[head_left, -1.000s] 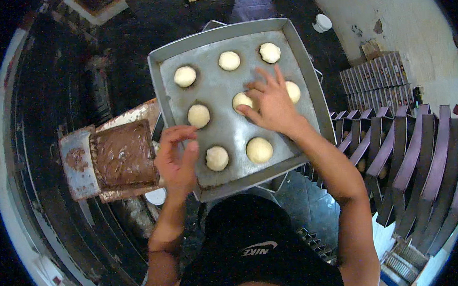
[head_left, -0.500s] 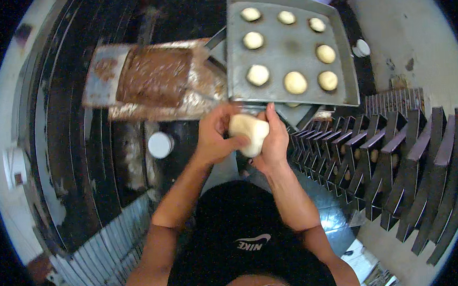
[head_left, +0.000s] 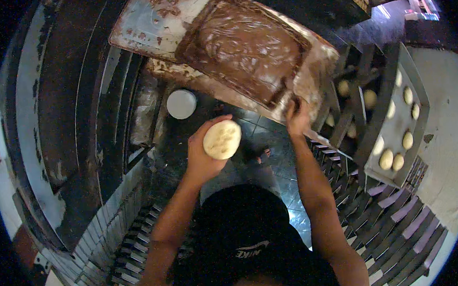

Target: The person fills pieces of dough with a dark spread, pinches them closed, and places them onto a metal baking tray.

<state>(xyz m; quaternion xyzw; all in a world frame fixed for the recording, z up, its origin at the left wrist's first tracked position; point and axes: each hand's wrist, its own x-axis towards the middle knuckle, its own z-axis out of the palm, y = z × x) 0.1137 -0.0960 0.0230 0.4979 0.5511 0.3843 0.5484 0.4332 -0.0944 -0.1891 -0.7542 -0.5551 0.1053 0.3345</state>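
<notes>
My left hand (head_left: 202, 150) grips a round pale bun (head_left: 222, 139), whose flat face with light brown patches is turned up. To the right, my right hand (head_left: 299, 119) reaches the near right corner of a wide tray of glossy chocolate spread (head_left: 244, 44). Its fingers are curled at the chocolate's edge. A thin dark thing seems to be at the fingertips, but blur and shadow hide what it is. The chocolate lies on a smeared, floury board (head_left: 314, 84).
Several pale buns sit on a metal tray (head_left: 416, 117) tilted at the right, above a rack of stacked trays (head_left: 394, 227). A white round lid or tub (head_left: 181, 104) stands left of my hands. Dark oven-like panels (head_left: 67, 115) line the left side.
My view has turned toward the chocolate, and the bun tray now lies farther right. The bun, between both hands before, is in my left hand alone; my right hand has moved to the chocolate.
</notes>
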